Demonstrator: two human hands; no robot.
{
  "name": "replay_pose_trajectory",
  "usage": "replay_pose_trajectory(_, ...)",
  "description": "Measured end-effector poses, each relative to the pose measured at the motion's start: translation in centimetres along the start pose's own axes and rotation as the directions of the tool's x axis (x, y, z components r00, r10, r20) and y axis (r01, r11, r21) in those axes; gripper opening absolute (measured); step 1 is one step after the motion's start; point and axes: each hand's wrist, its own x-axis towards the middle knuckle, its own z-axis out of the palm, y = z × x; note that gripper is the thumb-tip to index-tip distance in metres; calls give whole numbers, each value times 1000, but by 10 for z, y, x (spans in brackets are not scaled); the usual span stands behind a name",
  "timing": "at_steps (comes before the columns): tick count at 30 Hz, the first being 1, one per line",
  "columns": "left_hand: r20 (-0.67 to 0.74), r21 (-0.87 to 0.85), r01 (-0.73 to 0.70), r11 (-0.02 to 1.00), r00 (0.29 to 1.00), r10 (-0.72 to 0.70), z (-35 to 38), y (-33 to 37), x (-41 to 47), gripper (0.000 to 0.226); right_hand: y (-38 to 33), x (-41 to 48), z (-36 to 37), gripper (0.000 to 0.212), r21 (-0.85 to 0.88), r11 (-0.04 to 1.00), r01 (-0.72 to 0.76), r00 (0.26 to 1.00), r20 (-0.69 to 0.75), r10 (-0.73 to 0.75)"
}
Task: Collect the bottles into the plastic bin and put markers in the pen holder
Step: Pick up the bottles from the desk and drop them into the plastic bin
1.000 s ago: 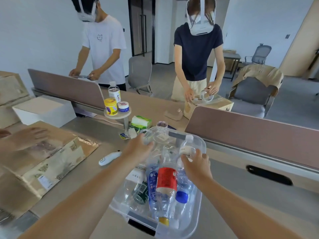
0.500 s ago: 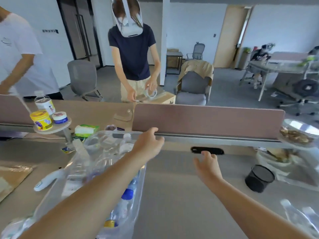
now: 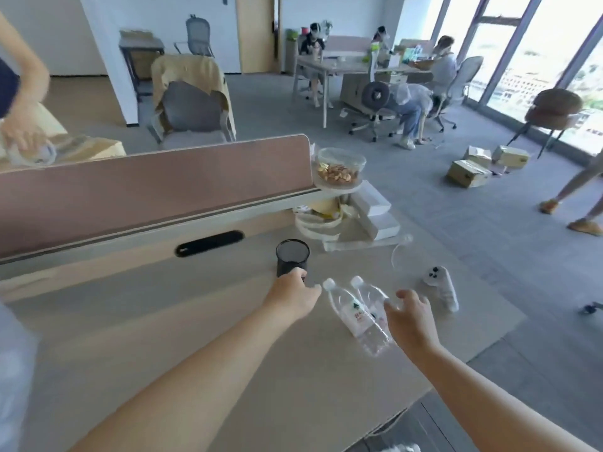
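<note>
Two clear plastic bottles with white caps lie side by side on the desk, the left bottle [image 3: 350, 309] and the right bottle [image 3: 368, 293]. My right hand [image 3: 409, 318] hovers over their lower halves, fingers spread, holding nothing. My left hand [image 3: 292, 295] reaches out just left of the bottle caps, fingers apart, in front of a black mesh pen holder [image 3: 292, 257]. A blurred edge of the plastic bin [image 3: 13, 370] shows at the far left. No markers are visible.
A white controller [image 3: 440, 285] lies right of the bottles near the desk's right edge. A pink divider [image 3: 156, 184] runs along the back. A glass bowl of snacks [image 3: 339, 169], white boxes [image 3: 375, 213] and plates stand behind the pen holder. People work beyond.
The view has swung right, away from the bin full of bottles. Both hands left the bin and moved across the desk to the two bottles beside the pen holder.
</note>
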Motion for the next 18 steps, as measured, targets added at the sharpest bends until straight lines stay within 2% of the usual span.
replay_pose_trajectory(2, 52, -6, 45, 999, 998, -45, 38, 18, 14, 59, 30, 12, -15, 38, -10, 1000, 0, 1000, -16, 0)
replay_pose_trajectory(5, 121, -148, 192, 970, 977, -175, 88, 37, 38, 66, 69, 31, -32, 38, -42, 999, 15, 999, -28, -16)
replay_pose_trajectory(8, 161, -282, 398, 873, 917, -365, 129, 44, 57, 88, 94, 44, -45, 36, -53, 999, 13, 999, -42, -15)
replay_pose_trajectory(11, 160, -365, 479, 798, 877, -453, 162, 38, 72, 100, 106, 62, -52, 34, -79, 996, 52, 998, -38, -56)
replay_pose_trajectory(14, 116, -437, 505, 745, 853, -510, 181, 21, 85, 89, 110, 79, -49, 34, -76, 995, 65, 997, -37, -68)
replay_pose_trajectory(18, 67, -327, 440, 836, 893, -444, 177, 12, 82, 68, 111, 94, -25, 39, -101, 993, 66, 996, 59, -60)
